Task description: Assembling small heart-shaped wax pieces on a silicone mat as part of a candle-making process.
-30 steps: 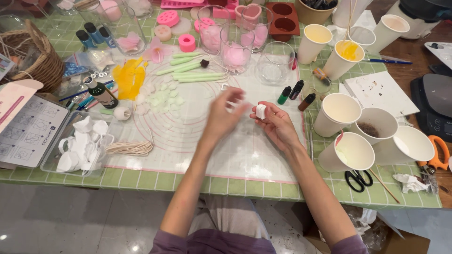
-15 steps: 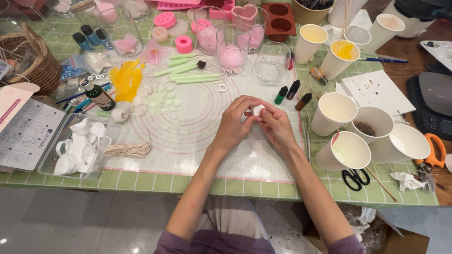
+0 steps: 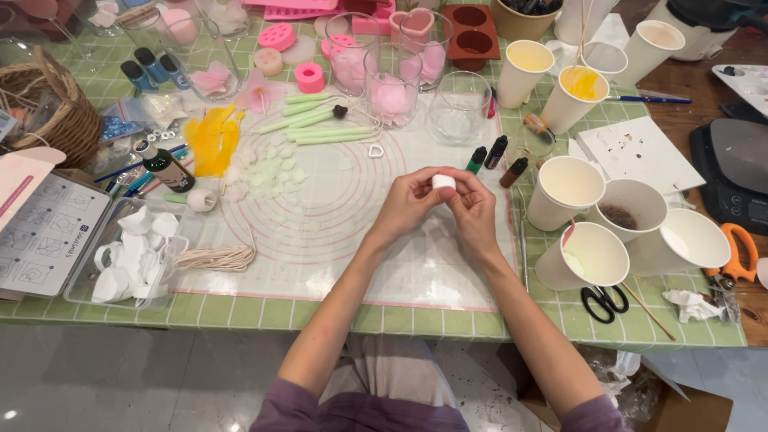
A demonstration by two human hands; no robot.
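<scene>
While both hands, left hand (image 3: 408, 204) and right hand (image 3: 476, 210), meet above the silicone mat (image 3: 336, 240), their fingers clamp a small white lump (image 3: 443, 182) between the fingertips, seemingly to shape it.

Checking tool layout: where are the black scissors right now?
Head view, right side: the black scissors lie on the green checked cloth near the table's front edge, just below the closest paper cup, right of the right hand.

A green checked tablecloth (image 3: 240, 308) covered the table across most of the frame. Bare brown wood (image 3: 696, 84) showed at upper right. Pale glossy floor tiles (image 3: 120, 376) filled the lower left.
</scene>
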